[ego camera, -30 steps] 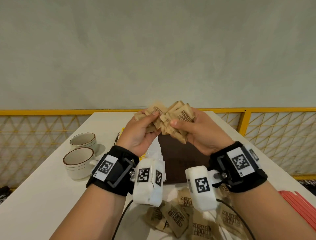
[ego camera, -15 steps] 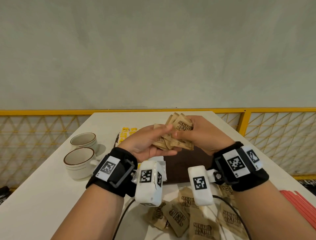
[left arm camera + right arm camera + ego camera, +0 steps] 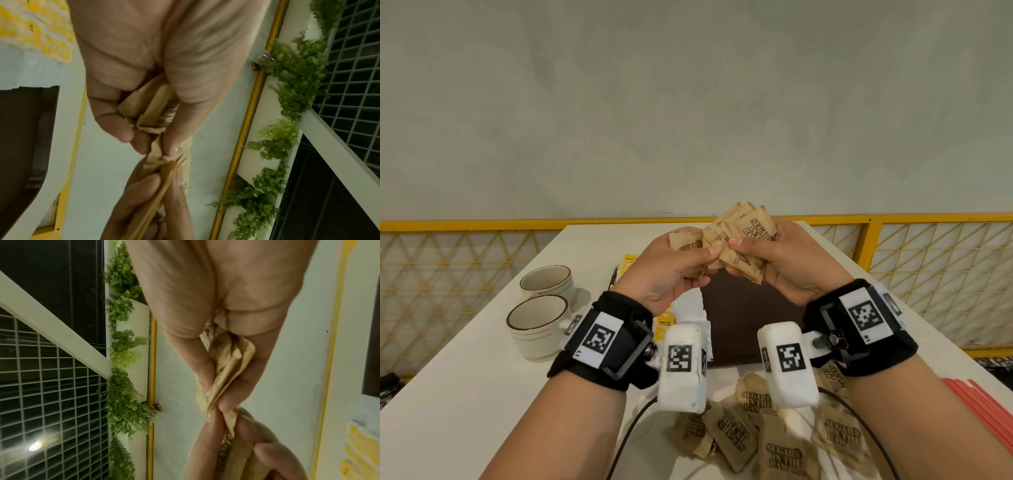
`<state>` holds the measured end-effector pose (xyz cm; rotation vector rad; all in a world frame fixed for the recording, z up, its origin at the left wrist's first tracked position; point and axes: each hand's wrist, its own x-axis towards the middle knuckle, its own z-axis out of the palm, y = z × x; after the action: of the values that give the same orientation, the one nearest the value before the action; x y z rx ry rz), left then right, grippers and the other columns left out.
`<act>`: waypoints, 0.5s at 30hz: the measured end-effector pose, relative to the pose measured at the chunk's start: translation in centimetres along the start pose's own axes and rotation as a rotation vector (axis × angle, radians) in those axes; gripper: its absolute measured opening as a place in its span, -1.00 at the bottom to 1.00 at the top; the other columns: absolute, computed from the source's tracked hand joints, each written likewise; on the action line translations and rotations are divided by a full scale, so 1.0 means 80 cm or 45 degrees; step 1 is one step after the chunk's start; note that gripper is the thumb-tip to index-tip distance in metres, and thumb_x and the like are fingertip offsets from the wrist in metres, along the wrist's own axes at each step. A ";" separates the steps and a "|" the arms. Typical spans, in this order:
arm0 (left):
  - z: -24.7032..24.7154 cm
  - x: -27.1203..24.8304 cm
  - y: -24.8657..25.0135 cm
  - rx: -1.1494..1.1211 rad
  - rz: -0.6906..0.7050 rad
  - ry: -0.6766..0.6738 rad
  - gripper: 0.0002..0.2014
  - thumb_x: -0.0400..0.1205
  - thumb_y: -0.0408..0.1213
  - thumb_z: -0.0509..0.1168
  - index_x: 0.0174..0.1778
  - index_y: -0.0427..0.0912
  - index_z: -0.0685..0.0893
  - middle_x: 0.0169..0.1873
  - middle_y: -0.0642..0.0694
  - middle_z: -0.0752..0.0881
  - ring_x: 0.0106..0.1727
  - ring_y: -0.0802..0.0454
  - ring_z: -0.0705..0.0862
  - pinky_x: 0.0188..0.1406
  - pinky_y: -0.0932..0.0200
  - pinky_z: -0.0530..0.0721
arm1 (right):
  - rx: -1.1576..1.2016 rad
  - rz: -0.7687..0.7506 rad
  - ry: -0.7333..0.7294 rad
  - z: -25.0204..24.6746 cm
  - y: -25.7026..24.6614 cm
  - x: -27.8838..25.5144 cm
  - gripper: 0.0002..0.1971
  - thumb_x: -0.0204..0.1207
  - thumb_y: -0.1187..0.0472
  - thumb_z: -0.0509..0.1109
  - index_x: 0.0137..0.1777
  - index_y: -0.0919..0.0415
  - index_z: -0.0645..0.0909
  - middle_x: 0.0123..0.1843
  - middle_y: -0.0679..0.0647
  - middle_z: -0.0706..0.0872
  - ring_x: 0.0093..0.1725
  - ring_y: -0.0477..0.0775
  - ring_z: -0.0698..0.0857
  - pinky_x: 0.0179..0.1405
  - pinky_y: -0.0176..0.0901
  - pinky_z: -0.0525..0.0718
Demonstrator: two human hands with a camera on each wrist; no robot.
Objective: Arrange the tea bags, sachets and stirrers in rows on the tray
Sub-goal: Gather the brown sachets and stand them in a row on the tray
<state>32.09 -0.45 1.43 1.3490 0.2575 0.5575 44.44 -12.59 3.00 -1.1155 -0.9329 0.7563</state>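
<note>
Both hands are raised above the dark brown tray (image 3: 739, 329), thumbs nearly touching. My right hand (image 3: 784, 260) grips a fanned bundle of brown sugar sachets (image 3: 748, 233). My left hand (image 3: 671, 274) pinches a few more brown sachets (image 3: 686, 242) at that bundle's left edge. In the left wrist view the left fingers (image 3: 123, 129) curl round the sachets (image 3: 152, 105). In the right wrist view the right thumb and fingers clamp the stack (image 3: 228, 363). Several loose sugar sachets (image 3: 784, 452) lie on the table in front of the tray.
Two cream cups (image 3: 539, 325) stand at the left. Yellow tea bags (image 3: 629, 262) and white sachets (image 3: 691, 308) lie along the tray's left side. Red stirrers (image 3: 989, 411) lie at the table's right edge. A yellow lattice railing (image 3: 928, 260) runs behind the white table (image 3: 465, 394).
The hands dipped toward the tray half a second ago and have come back up. The sachets are fanned out more, with the left hand holding a few apart from the right hand's bundle.
</note>
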 end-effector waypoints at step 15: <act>-0.018 0.007 0.006 -0.191 0.030 0.165 -0.69 0.56 -0.47 0.35 0.24 -0.30 0.61 -0.23 -0.15 0.77 -0.37 0.07 0.72 -0.38 0.24 0.70 | 0.049 0.026 0.019 -0.019 -0.015 -0.006 -0.81 0.50 0.48 0.33 0.09 0.34 0.60 -0.09 0.20 0.80 -0.20 0.06 0.80 -0.34 -0.17 0.78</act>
<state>31.71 1.13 1.65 1.1738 0.2996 0.6722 45.69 -13.98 3.80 -1.0971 -0.8922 0.7782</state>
